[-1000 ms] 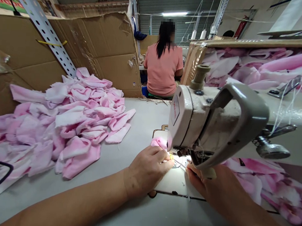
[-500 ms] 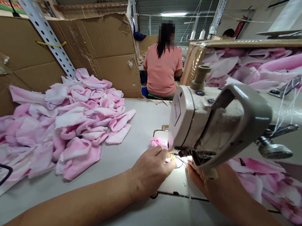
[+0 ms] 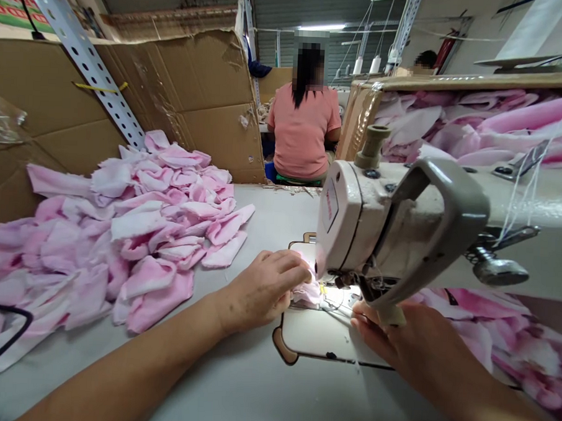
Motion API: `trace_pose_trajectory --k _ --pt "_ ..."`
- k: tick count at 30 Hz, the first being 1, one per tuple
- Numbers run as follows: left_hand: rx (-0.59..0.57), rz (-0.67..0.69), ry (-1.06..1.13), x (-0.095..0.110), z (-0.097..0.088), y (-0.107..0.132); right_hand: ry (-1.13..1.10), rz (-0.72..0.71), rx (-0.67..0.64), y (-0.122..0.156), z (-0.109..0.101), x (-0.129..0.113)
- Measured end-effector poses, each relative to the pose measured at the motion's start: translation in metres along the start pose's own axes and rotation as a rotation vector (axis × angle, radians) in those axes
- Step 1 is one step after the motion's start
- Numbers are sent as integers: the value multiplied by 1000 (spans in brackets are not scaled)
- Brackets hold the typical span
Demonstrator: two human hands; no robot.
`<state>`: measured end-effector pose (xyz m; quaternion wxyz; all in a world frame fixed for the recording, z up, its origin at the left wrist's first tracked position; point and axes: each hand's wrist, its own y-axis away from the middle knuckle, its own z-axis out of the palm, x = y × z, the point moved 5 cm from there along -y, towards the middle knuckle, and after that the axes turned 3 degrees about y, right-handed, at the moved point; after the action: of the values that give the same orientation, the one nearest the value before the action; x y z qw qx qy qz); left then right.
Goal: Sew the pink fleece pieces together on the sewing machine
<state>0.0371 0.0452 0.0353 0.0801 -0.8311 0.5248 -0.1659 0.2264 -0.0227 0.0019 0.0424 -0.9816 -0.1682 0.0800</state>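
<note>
My left hand (image 3: 264, 287) is closed on a small pink fabric piece (image 3: 308, 293), left of the needle area of a sewing machine (image 3: 350, 220). Its fingers curl over the cloth, which lies on the lit machine bed. My right hand (image 3: 403, 330) is on the other side, partly behind the machine's grey guard. Those fingers are pinched together around what looks like a thin metal tool (image 3: 336, 313) pointing toward the needle area. I cannot make out its kind. The machine head hides part of the fabric and of the right fingers.
A big heap of pink and white fabric pieces (image 3: 154, 230) lies on the left of the table. More pink fabric (image 3: 503, 344) lies at the right. Behind stand cardboard sheets (image 3: 187, 101) and a fabric-filled box (image 3: 364, 115). A person (image 3: 305, 131) sits beyond the table.
My left hand has shifted left and slightly up from the needle area, showing more of the pink fabric piece. My right hand stays near the needle. The view has moved slightly.
</note>
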Motion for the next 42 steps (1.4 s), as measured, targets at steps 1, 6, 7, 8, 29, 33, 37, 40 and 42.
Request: trace_pose_trajectory --k 1,6,7,8,29,33,37,40,42 --pt "7 21 25 -1 0 0 -6 -15 37 0 0 -1" --pt "48 50 137 -1 -1 -1 -34 -19 165 0 -2 -4" --pt "32 51 153 0 0 -1 -47 -3 158 -2 -2 -6" --pt "13 55 166 2 0 -1 -57 8 154 -3 -1 -8" --pt "34 295 30 31 10 2 -47 -139 -1 -2 6 -38" --pt "16 215 -10 30 13 1 -54 -138 -42 -2 5 -38" --pt "16 146 27 29 11 -1 -37 -116 -83 -1 6 -36" --pt "21 126 59 29 11 -2 -36 -127 -65 0 6 -36" --pt "34 124 70 29 11 -3 -30 -140 -42 -1 5 -35"
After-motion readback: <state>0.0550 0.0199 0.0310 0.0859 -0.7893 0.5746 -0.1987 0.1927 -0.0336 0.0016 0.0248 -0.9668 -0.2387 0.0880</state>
